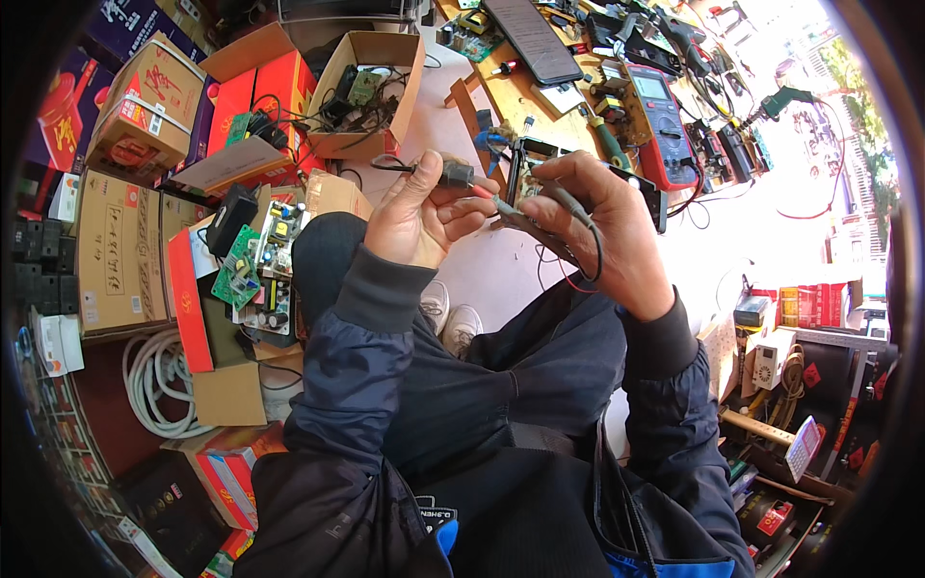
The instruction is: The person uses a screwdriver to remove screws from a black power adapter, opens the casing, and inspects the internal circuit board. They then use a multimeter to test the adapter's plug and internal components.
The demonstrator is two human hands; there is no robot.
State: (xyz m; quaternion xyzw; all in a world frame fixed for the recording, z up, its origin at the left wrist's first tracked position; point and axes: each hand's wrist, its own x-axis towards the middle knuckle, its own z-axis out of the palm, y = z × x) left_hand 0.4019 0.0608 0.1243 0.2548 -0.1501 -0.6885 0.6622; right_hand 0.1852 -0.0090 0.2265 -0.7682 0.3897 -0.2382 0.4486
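Note:
My left hand (412, 220) is closed on a short black cylindrical connector (457, 174), its dark cable trailing off to the left. In my right hand (621, 231) are dark, slim test probes (570, 202), with black and red leads curling below the fingers. A red tip (482, 191) points toward the connector from the right. Whether it touches the connector I cannot tell. Both hands are raised above my lap, close to the bench's near edge. Just beyond them lies a red-framed multimeter (652, 89) with a grey screen.
The wooden bench (515, 72) ahead carries a phone (533, 40), a green-handled screwdriver (610, 144) and scattered electronic parts. At left stand a carton of cables (400, 96), circuit boards (279, 231) on an open box and a coiled white hose (154, 380). Crowded shelves (829, 337) stand at right.

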